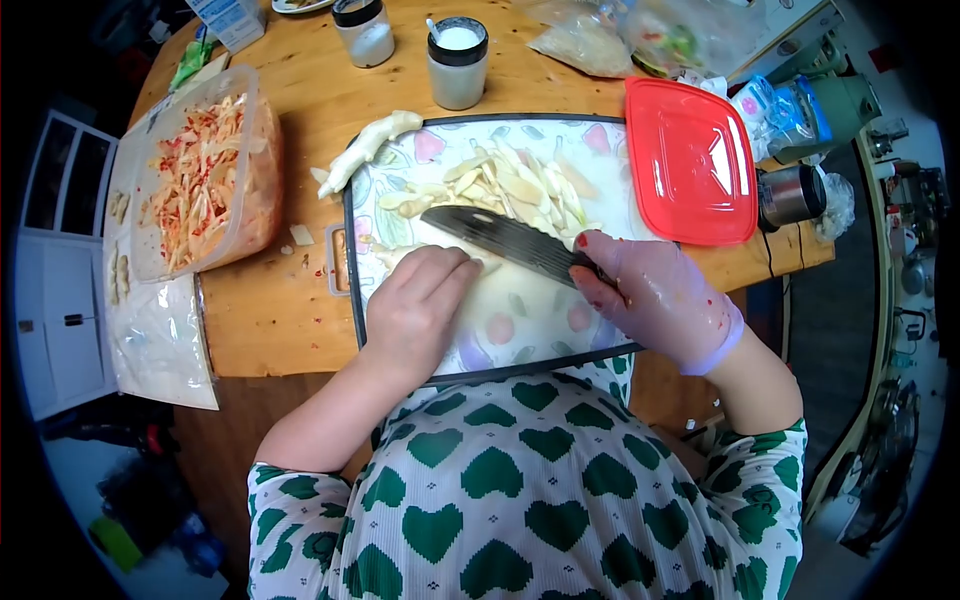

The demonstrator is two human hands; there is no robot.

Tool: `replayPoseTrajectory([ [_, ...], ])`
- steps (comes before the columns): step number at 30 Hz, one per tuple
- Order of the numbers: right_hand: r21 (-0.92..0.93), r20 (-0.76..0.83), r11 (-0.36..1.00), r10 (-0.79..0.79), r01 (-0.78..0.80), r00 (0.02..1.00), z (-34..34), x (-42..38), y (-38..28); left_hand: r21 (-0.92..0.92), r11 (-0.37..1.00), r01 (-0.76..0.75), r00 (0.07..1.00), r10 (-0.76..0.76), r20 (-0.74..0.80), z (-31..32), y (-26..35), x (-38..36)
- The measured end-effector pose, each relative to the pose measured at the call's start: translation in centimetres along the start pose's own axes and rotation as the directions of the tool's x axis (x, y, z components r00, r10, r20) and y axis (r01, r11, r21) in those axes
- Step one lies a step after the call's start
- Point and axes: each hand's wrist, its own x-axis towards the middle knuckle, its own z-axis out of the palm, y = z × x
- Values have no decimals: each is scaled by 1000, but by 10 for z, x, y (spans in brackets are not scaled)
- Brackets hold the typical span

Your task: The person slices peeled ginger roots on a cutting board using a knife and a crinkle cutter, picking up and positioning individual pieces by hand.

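My right hand (660, 297), in a thin translucent glove with red flecks, is closed round the handle of a kitchen knife (500, 240). Its dark blade points left across the patterned cutting board (590, 335). My left hand (420, 300) is bare, its fingers bent together over a pale piece of ginger (485, 264), mostly hidden, just below the blade. Beyond the knife lies a heap of pale ginger slices (520, 185). A peeled, knobbly ginger root (370, 148) rests across the board's far left corner.
A clear plastic tub (262, 190) of red-flecked pale strips stands at left. The red lid (690, 160) overlaps the board's right edge. Two black-rimmed jars, one an open jar (458, 80) of white grains, stand behind. Plastic bags (690, 35) lie at the far right.
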Motion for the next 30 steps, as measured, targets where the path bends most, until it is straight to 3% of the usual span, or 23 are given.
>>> replayPoseTrajectory([
  [10, -80, 119, 997, 32, -22, 992, -13, -1, -17, 4, 1000, 2, 1000, -2, -13, 1, 0, -2],
  [13, -52, 96, 998, -17, 22, 995, 8, 24, -20, 14, 1000, 3, 1000, -3, -14, 1, 1, -2],
  [16, 14, -117, 973, -228, 231, 967, 40, 43, -12, 1, 1000, 7, 1000, -7, -1, 2, 0, -1],
  [19, 0, -106, 984, -180, 181, 978, 39, 35, -9, -14, 999, 31, 999, -31, 9, 1, -2, -4],
  [22, -19, 87, 998, 60, -58, 994, 11, 19, -9, -17, 1000, 26, 1000, -26, -4, 1, -4, -5],
  [23, 88, 222, 974, 183, -207, 958, -5, 16, -11, -16, 1000, 23, 1000, -23, -8, 0, -3, -4],
  [26, -43, 76, 995, 97, -94, 992, -7, 3, 4, -22, 1000, 20, 1000, -20, -2, -2, -2, -3],
  [27, 18, 57, 998, 54, -55, 997, -6, 1, 6, -26, 1000, 17, 1000, -16, 5, -2, -1, -3],
  [30, -22, 0, 999, -31, 31, 1000, -1, -4, -4, -10, 1000, 19, 1000, -19, 13, -1, -1, -3],
])
